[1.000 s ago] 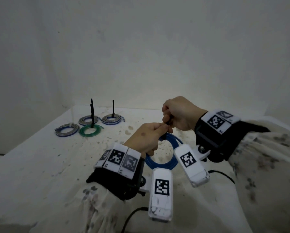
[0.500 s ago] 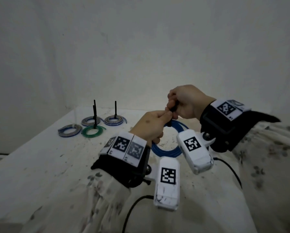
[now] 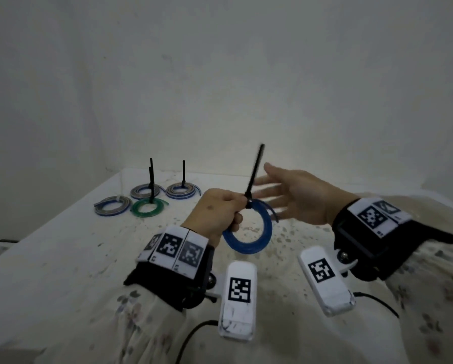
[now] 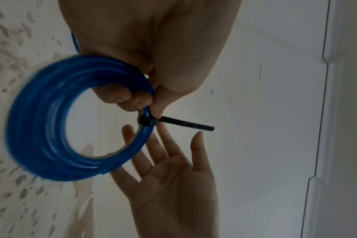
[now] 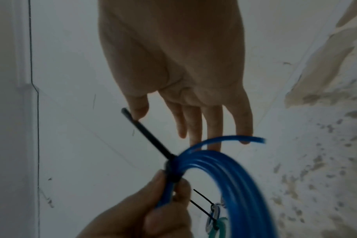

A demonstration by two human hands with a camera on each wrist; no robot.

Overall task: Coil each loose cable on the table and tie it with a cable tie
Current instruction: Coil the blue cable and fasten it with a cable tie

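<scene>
The left hand (image 3: 216, 211) holds the blue cable coil (image 3: 249, 232) up in the air above the tabletop (image 3: 62, 258), thumb and fingers pinching the bundle right beside the black cable tie (image 3: 254, 174), whose band is already cinched round the strands and whose long tail sticks up and away. The right hand (image 3: 296, 198) is spread flat with straight fingers just behind the coil and grips nothing; it is blurred, so whether a fingertip brushes the tail cannot be told. One risk, as I judge it, is that the tie is not fully tight: one loose cable end (image 5: 245, 139) already springs out past the band, and if the left pinch slackens the stiff turns could fan open or slide under the tie. The long tail could also catch on a finger or sleeve while the coil is set down, twisting it out of the pinch. Another risk is dropping it onto the finished coils (image 3: 151, 203) at the far left of the tabletop and knocking their upright tie tails. The head view alone shows those four tied coils, grey ones and a green one, and that the blue coil hangs clear of the surface. The left wrist view shows the tie's head sitting snug against the bundle and the open right palm below it. The right wrist view is the one that shows the stray cable end clearly, and the thumb near the tail tip.
</scene>
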